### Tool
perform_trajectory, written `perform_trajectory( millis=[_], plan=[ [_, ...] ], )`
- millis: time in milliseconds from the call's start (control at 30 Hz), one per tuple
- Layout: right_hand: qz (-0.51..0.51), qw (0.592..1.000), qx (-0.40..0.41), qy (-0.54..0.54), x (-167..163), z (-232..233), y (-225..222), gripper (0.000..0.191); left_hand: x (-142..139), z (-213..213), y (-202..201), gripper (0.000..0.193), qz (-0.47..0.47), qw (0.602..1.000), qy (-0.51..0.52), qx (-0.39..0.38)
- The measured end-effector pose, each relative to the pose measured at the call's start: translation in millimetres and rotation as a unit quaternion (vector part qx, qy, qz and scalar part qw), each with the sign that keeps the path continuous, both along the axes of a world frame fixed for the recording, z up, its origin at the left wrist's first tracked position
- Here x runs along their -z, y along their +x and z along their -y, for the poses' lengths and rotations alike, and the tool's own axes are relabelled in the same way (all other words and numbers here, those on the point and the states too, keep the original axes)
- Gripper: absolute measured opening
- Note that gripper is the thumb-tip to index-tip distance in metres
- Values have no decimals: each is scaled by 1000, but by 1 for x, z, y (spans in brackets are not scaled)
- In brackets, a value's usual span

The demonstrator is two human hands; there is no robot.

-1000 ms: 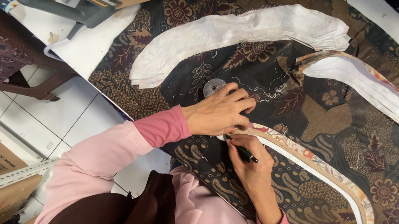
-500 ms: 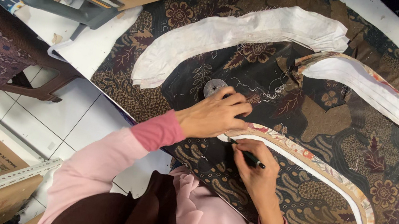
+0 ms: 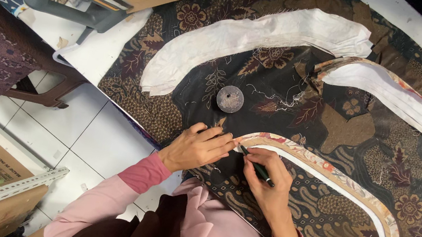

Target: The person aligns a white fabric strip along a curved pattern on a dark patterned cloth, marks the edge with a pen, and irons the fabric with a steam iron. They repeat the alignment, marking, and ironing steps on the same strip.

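The left hand (image 3: 198, 147) lies flat, fingers together, pressing the near end of the curved pattern strip (image 3: 334, 180) onto the dark batik cloth (image 3: 363, 129). The right hand (image 3: 265, 184) pinches a dark pen (image 3: 256, 168) at that end. The strip, floral-edged with a pale inner band, arcs away just below the round metal weight (image 3: 230, 98).

left hand (image 3: 198, 147): flat on the curved strip's (image 3: 334, 180) end
right hand (image 3: 268, 184): gripping a pen (image 3: 256, 167), tip by that strip
cloth (image 3: 289, 107): dark batik underneath
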State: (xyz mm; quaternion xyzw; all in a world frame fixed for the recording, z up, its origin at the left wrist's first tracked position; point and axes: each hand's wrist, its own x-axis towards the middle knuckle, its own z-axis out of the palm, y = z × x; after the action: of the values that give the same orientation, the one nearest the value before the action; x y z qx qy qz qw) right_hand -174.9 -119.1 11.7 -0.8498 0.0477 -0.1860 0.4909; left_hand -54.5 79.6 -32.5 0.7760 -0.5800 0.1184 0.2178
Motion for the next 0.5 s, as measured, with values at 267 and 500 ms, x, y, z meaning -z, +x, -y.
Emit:
perform_trajectory(
  millis=[267, 500],
  plan=[
    [-13, 1000, -1, -3, 5, 0, 1, 16, 8, -3, 1, 26, 54, 998, -26, 27],
    [-16, 1000, 12, 5, 7, 0, 1, 17, 4, -3, 3, 24, 87, 995, -13, 36]
  ],
)
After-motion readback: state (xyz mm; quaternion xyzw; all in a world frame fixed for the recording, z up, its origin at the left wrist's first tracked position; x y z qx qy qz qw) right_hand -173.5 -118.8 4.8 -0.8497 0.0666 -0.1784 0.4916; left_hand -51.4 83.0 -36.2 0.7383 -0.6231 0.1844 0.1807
